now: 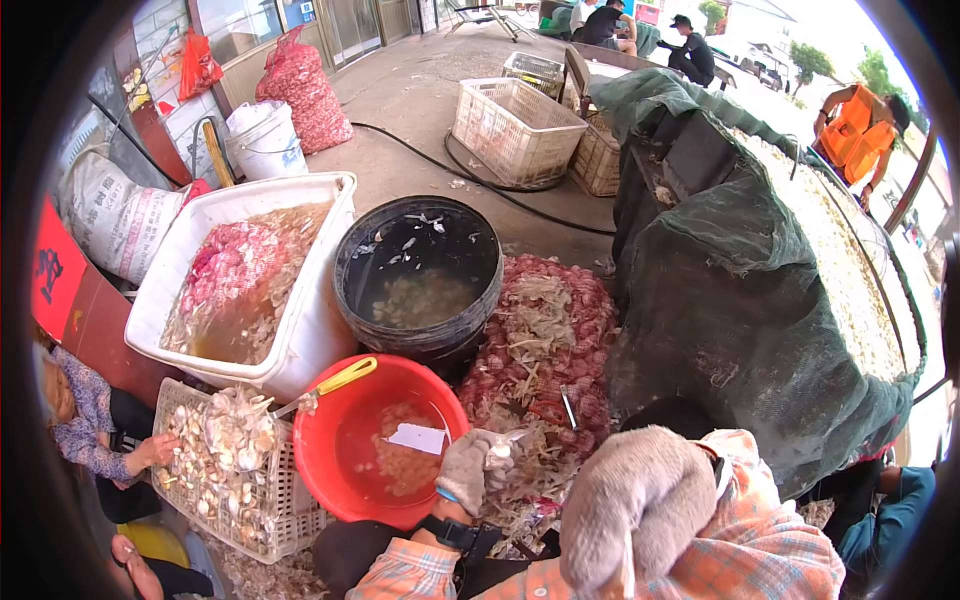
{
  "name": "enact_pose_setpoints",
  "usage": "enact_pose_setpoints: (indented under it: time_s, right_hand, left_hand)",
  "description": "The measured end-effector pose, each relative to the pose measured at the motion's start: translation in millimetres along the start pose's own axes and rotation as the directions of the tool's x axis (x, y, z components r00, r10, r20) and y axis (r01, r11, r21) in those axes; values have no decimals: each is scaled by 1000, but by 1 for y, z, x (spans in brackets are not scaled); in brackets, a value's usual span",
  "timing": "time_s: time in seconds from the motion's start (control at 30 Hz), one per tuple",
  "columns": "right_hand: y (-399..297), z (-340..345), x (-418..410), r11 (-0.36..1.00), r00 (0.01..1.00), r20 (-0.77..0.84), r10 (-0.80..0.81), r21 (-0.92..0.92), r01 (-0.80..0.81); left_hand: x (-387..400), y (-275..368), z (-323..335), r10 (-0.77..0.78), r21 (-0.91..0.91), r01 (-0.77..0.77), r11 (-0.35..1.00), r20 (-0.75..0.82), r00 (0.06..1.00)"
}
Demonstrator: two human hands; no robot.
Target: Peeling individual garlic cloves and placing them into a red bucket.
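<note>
My left hand (471, 469), in a grey knit glove, is at the right rim of a red basin (319, 457) and grips a pale garlic bulb (500, 452). The basin holds water, peeled cloves and a floating white piece. A yellow-handled knife (345, 377) rests on its rim. My right hand (637, 502), in a brownish-grey glove, is raised close to the camera with its fingers curled; a pale narrow thing shows below it, too unclear to name. Red mesh sacks of garlic (592, 315) lie ahead, with dry skins and a small metal tool (568, 407) on them.
A black tub of water (420, 337) and a white tub (315, 262) stand ahead. At the left, another person's hand (155, 451) touches a crate of garlic (289, 502). Green netting (735, 337) surrounds a large garlic heap at the right. A hose (480, 180) crosses the floor.
</note>
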State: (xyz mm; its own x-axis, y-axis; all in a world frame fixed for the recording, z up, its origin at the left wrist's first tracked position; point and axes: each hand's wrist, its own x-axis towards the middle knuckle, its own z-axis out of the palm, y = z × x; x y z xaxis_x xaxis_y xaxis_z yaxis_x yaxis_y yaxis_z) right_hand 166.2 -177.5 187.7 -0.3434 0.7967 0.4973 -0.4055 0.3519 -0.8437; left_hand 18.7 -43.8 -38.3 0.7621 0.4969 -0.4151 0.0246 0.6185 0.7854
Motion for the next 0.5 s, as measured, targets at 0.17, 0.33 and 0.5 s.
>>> enact_pose_setpoints:
  time_s: [0.17,0.33,0.5]
  right_hand:
    - [33,-27,-20,837,687,-524,504,492,-239]
    - [141,-60,-45,702,407,-741,534,120,-703]
    - [180,-49,-49,781,400,-757,517,226,-582]
  left_hand:
    - [-3,10,16,84,122,-67,990,-145,986]
    - [11,-9,-3,192,103,-181,978,-108,975]
    - [3,-3,13,256,232,-198,952,-257,932]
